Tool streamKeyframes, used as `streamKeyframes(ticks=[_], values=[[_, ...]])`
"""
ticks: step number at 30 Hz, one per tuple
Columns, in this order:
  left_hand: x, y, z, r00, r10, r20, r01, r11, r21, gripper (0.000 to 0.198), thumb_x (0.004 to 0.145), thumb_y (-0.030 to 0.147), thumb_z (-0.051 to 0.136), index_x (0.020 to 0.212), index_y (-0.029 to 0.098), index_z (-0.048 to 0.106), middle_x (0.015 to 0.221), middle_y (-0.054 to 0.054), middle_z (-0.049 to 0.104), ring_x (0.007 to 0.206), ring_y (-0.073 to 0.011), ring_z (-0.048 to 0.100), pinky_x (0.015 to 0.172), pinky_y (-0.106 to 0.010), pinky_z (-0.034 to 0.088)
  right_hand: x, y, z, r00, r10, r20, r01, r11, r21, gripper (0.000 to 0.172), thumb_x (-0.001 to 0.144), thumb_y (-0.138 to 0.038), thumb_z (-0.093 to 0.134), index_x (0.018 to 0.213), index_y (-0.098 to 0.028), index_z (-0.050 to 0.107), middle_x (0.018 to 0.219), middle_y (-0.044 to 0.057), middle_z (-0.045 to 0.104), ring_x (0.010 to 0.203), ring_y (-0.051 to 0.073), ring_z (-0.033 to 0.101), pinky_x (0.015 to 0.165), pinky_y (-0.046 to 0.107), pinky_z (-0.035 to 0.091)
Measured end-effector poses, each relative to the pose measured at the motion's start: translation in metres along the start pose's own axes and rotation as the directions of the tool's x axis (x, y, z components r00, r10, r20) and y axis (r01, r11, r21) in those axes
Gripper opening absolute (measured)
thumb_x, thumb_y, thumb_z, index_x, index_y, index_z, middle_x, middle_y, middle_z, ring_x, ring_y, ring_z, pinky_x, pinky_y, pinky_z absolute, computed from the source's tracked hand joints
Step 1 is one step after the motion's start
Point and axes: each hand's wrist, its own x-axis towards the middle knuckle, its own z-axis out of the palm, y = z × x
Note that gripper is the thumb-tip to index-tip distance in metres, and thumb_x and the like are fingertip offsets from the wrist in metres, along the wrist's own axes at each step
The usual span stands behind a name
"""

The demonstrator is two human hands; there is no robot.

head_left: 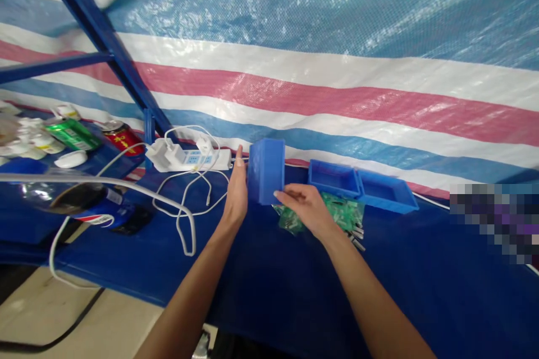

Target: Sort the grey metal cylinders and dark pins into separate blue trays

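A small blue plastic bin stands tipped up on its end above the blue table. My right hand pinches its lower right edge between thumb and fingers. On the bin's other side, my left hand is upright and flat, its fingers stretched out; whether it touches the bin I cannot tell. Beneath and beyond my right hand lies a pile of green pieces in clear plastic, partly covered by the hand. Small metallic cylinders lie at the pile's right edge.
Two more blue bins sit against the striped sheet. Left of my hands are a white power strip with tangled cables, a cola bottle, a red can and a green can. A blue metal frame rises behind.
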Motion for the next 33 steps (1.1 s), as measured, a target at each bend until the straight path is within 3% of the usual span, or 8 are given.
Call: streamKeyframes(ticks=[3, 5, 8, 12, 15, 21, 26, 33], values=[[-0.003, -0.017, 0.001, 0.989, -0.031, -0.147, 0.047, 0.993, 0.109, 0.067, 0.103, 0.067, 0.031, 0.146, 0.021, 0.051, 0.126, -0.017, 0.069, 0.105, -0.0315, 0.072, 0.095, -0.053, 0.057, 0.018, -0.010, -0.034, 0.995, -0.095, -0.032, 0.093, 0.994, -0.050, 0.038, 0.089, -0.055, 0.073, 0.080, -0.018, 0.075, 0.076, 0.001, 0.072, 0.070, 0.018, 0.064, 0.067, 0.029, 0.048], [-0.016, -0.031, 0.008, 0.997, 0.042, 0.069, -0.065, 0.927, 0.370, 0.051, 0.101, 0.055, 0.048, 0.133, 0.018, 0.062, 0.118, -0.016, 0.073, 0.116, -0.0347, 0.068, 0.107, -0.057, 0.049, 0.033, -0.017, -0.055, 0.977, -0.215, 0.019, 0.212, 0.944, -0.254, 0.033, 0.092, -0.049, 0.070, 0.082, -0.019, 0.077, 0.081, 0.003, 0.075, 0.077, 0.021, 0.067, 0.074, 0.031, 0.050], [-0.045, -0.046, 0.027, 0.910, 0.145, 0.389, -0.361, 0.739, 0.569, 0.049, 0.099, 0.044, 0.055, 0.140, 0.018, 0.061, 0.144, -0.018, 0.063, 0.148, -0.0413, 0.043, 0.124, -0.065, 0.025, 0.054, -0.017, -0.071, 0.939, -0.304, 0.159, 0.337, 0.730, -0.595, 0.022, 0.095, -0.036, 0.069, 0.091, -0.018, 0.081, 0.092, 0.008, 0.079, 0.086, 0.025, 0.071, 0.083, 0.035, 0.051], [-0.067, -0.051, 0.050, 0.845, 0.120, 0.521, -0.449, 0.690, 0.568, 0.060, 0.099, 0.050, 0.055, 0.151, 0.019, 0.053, 0.159, -0.019, 0.049, 0.156, -0.0426, 0.029, 0.126, -0.066, 0.021, 0.069, 0.002, -0.065, 0.910, -0.179, 0.375, 0.415, 0.343, -0.843, 0.022, 0.099, -0.022, 0.061, 0.095, -0.014, 0.081, 0.096, 0.016, 0.078, 0.098, 0.030, 0.070, 0.091, 0.040, 0.051], [-0.066, -0.050, 0.059, 0.824, 0.114, 0.555, -0.459, 0.709, 0.535, 0.057, 0.101, 0.049, 0.052, 0.151, 0.020, 0.052, 0.159, -0.018, 0.048, 0.157, -0.0401, 0.030, 0.127, -0.065, 0.022, 0.069, 0.016, -0.060, 0.905, -0.101, 0.412, 0.425, 0.225, -0.877, 0.020, 0.097, -0.017, 0.061, 0.093, -0.013, 0.080, 0.094, 0.018, 0.078, 0.101, 0.031, 0.069, 0.093, 0.041, 0.050], [-0.060, -0.049, 0.065, 0.792, 0.218, 0.570, -0.518, 0.734, 0.439, 0.051, 0.105, 0.037, 0.045, 0.153, 0.020, 0.050, 0.158, -0.017, 0.048, 0.155, -0.0349, 0.032, 0.128, -0.060, 0.029, 0.054, 0.022, -0.073, 0.938, -0.158, 0.309, 0.347, 0.408, -0.845, 0.021, 0.091, -0.025, 0.072, 0.108, -0.016, 0.080, 0.105, 0.015, 0.079, 0.105, 0.031, 0.071, 0.098, 0.043, 0.052], [-0.046, -0.036, 0.069, 0.797, 0.353, 0.490, -0.580, 0.672, 0.460, 0.033, 0.102, 0.028, 0.047, 0.125, 0.022, 0.071, 0.131, -0.015, 0.066, 0.132, -0.0333, 0.054, 0.118, -0.056, 0.041, 0.020, 0.017, -0.104, 0.914, -0.401, -0.067, 0.265, 0.712, -0.650, 0.027, 0.096, -0.022, 0.059, 0.115, -0.023, 0.078, 0.115, 0.007, 0.079, 0.109, 0.023, 0.073, 0.103, 0.038, 0.054], [-0.015, -0.025, 0.101, 0.840, 0.334, 0.428, -0.540, 0.595, 0.595, 0.047, 0.101, 0.030, 0.049, 0.145, 0.019, 0.060, 0.143, -0.014, 0.065, 0.148, -0.0393, 0.038, 0.121, -0.062, 0.032, -0.045, 0.058, -0.171, 0.762, -0.394, -0.515, -0.143, 0.672, -0.726, 0.029, 0.095, -0.031, 0.058, 0.110, -0.017, 0.079, 0.110, 0.013, 0.080, 0.109, 0.032, 0.071, 0.105, 0.051, 0.052]])
